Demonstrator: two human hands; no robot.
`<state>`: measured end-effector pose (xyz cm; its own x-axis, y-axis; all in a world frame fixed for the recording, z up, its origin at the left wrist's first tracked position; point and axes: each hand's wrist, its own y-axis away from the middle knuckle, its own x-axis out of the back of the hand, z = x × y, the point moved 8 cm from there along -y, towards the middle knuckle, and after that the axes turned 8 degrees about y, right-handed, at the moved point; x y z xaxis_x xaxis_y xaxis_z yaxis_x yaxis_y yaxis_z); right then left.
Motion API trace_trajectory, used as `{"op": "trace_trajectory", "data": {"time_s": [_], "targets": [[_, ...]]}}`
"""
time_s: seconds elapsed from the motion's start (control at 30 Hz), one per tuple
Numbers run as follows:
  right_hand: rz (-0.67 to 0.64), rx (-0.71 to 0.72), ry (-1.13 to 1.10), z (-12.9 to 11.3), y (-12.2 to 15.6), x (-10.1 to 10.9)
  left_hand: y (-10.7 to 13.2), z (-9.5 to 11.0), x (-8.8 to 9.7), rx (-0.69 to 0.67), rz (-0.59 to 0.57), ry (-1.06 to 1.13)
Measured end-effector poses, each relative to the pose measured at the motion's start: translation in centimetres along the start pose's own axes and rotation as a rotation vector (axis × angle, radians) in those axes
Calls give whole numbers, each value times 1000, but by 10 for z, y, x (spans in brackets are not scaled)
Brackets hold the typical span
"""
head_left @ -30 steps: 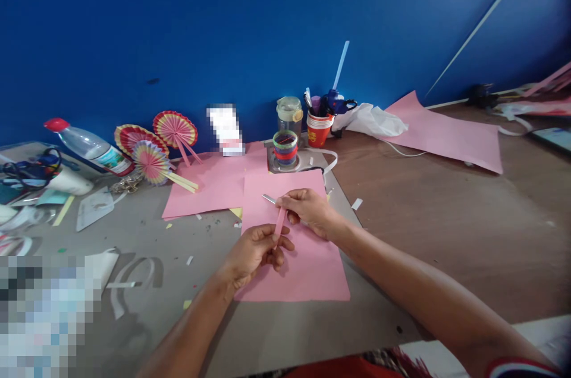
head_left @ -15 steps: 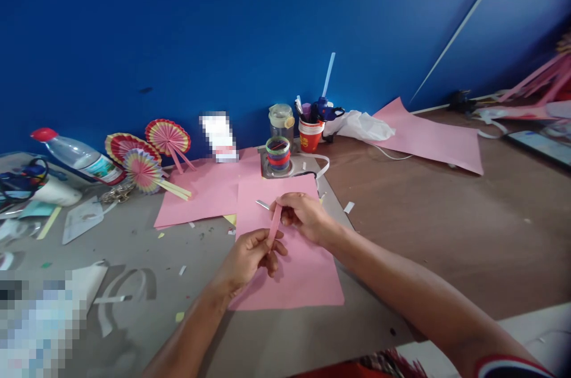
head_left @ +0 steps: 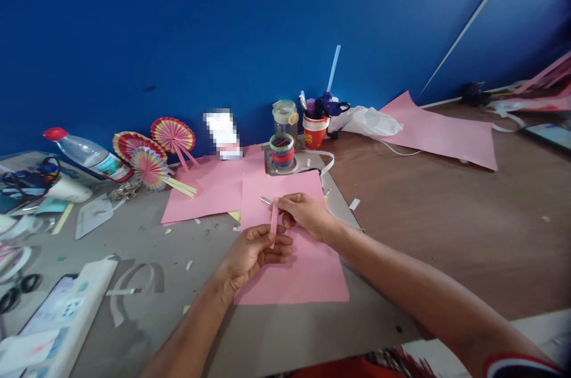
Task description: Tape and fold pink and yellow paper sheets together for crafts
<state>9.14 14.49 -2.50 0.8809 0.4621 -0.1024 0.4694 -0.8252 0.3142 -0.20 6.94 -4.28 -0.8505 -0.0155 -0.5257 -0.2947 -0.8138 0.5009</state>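
Both my hands pinch a narrow pink paper strip (head_left: 273, 223) that stands nearly upright between them. My left hand (head_left: 254, 253) grips its lower end with the fingers curled. My right hand (head_left: 306, 214) pinches its upper end. A small white strip (head_left: 266, 200) pokes out beside my right fingers. Under the hands lies a pink paper sheet (head_left: 307, 277) on the grey table top (head_left: 178, 318).
A second pink sheet (head_left: 209, 190), three paper fans (head_left: 151, 155), a bottle (head_left: 87, 152), a roll of coloured bands (head_left: 282, 149), a jar (head_left: 285, 116) and a red cup of tools (head_left: 314, 125) stand along the blue wall. A phone (head_left: 57, 306) and scissors (head_left: 18, 289) lie left. Another pink sheet (head_left: 441, 134) lies right.
The strip has turned a little more upright between my hands, and my hands have come slightly closer together. The view has shifted a bit.
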Motion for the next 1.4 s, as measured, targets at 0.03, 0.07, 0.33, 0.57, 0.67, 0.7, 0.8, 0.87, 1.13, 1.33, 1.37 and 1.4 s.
{"op": "trace_trajectory", "data": {"time_s": [0.03, 0.07, 0.33, 0.57, 0.67, 0.7, 0.8, 0.87, 1.13, 1.33, 1.37, 1.4], "targets": [[10, 3, 15, 0, 0, 0, 0, 0, 0, 1, 2, -2], [20, 6, 25, -1, 1, 1, 0, -1, -1, 3, 3, -3], [39, 16, -46, -1, -1, 4, -1, -2, -3, -24, 6, -93], [51, 92, -113, -3, 0, 0, 0, 5, -5, -136, 24, -164], [74, 138, -84, -8, 3, 1, 2, 8, -7, -184, 20, -208], [79, 154, -67, -11, 5, 2, 3, 9, -8, -200, 19, -223], [74, 216, -11, -23, 10, 2, 3, 11, -8, -240, 25, -254], [55, 261, 14, -32, 14, 2, 3, 12, -7, -259, 33, -270], [95, 303, -66, -31, 11, 5, 3, 13, -10, -326, -40, -423], [126, 261, -115, -26, 5, 5, -1, 16, 2, -463, 26, -657], [137, 262, -111, -27, 6, 5, -2, 16, 3, -456, 32, -659], [151, 268, -103, -29, 7, 6, -3, 17, 4, -445, 35, -660]]}}
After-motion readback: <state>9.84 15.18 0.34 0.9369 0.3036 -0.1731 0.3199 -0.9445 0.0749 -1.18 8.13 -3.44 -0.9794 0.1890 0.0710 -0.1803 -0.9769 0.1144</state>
